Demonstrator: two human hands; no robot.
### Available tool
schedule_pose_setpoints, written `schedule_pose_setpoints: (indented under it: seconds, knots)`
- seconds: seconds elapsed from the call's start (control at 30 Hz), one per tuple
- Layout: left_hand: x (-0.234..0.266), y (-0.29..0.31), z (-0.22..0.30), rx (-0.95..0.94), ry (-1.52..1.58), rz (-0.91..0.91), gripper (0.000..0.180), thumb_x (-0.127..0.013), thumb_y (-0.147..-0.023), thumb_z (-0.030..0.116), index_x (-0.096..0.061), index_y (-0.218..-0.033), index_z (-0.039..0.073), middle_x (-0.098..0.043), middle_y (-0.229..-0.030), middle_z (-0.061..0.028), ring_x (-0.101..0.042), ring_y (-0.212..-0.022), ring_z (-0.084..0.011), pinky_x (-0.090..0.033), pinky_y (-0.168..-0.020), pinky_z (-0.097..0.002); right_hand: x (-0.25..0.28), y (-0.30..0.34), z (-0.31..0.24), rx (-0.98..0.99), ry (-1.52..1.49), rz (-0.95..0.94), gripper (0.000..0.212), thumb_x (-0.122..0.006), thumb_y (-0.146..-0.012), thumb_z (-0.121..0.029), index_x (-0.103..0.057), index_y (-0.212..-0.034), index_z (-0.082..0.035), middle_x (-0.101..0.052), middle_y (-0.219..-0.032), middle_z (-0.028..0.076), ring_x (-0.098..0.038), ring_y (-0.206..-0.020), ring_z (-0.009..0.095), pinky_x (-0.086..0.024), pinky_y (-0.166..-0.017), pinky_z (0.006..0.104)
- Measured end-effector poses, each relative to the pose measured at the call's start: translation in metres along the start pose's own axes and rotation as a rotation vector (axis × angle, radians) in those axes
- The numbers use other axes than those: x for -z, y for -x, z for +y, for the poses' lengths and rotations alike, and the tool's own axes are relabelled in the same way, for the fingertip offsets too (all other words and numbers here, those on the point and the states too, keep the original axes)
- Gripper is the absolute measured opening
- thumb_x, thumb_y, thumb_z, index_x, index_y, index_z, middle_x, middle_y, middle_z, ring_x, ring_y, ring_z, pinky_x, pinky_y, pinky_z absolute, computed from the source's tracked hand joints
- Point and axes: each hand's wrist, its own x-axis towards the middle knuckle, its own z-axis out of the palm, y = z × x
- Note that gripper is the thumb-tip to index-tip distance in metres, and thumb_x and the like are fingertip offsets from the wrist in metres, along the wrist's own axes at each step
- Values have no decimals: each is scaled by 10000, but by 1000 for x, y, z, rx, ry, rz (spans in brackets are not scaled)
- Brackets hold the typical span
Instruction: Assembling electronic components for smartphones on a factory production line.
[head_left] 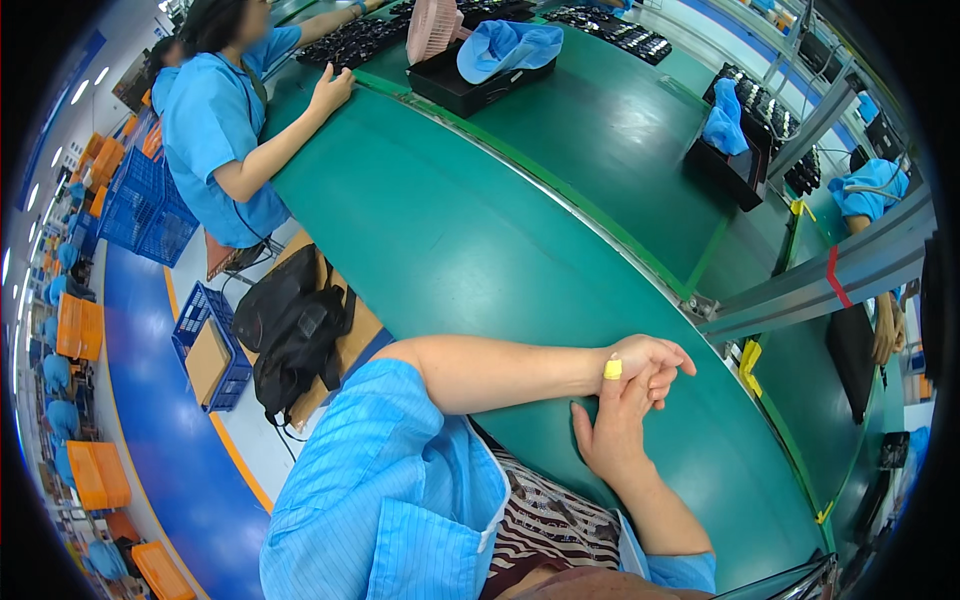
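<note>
My left hand [655, 356] lies above the green tabletop [470, 270], its forearm crossing from the left. Its fingers are loosely bent and point right; I see nothing held in it. Against its wrist and palm side rests my right hand [615, 435], palm partly up, with the thumb spread away from the other fingers. Some fingertips overlap between the two hands and are partly hidden. A small yellow wrap [612, 369] shows where the right index fingertip meets the left wrist.
Beyond a metal rail runs a green conveyor belt [600, 130] with black trays [480, 90], a blue cap [508, 48] and a pink fan [432, 28]. A co-worker [215, 130] sits at the far left. Black bags [300, 330] lie left of me; a metal post [820, 275] stands right.
</note>
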Motion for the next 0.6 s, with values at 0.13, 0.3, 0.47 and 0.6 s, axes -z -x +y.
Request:
schedule_pose_setpoints:
  seconds: [0.13,0.3,0.47,0.6]
  knots:
    - [0,1,0,14,14,2,249,-481,-897,180,-505,-1076,8,-428,-559,-30,-480,-566,-180,-466,-654,-380,-3,1,2,17,3,20,864,-674,-794,-182,-143,-1462,-50,-66,-1361,474,-140,-1270,624,-165,-1009,651]
    - [0,1,0,18,26,-5,246,-478,-904,179,-506,-1077,7,-428,-561,-30,-477,-568,-182,-463,-657,-379,-2,1,1,-3,3,12,868,-675,-790,-178,-142,-1464,-58,-55,-1370,471,-148,-1263,628,-171,-1007,650]
    - [-2,2,3,20,25,18,232,-479,-910,174,-511,-1071,10,-431,-563,-29,-472,-556,-176,-458,-638,-371,-3,1,2,10,-12,28,867,-681,-780,-171,-159,-1465,-78,-59,-1368,474,-160,-1252,633,-188,-1002,646]
    - [-3,2,2,31,37,30,229,-482,-911,173,-511,-1071,12,-432,-565,-28,-468,-553,-173,-456,-635,-368,-2,0,2,2,-8,28,861,-682,-779,-172,-168,-1464,-78,-57,-1366,477,-167,-1249,633,-196,-999,644]
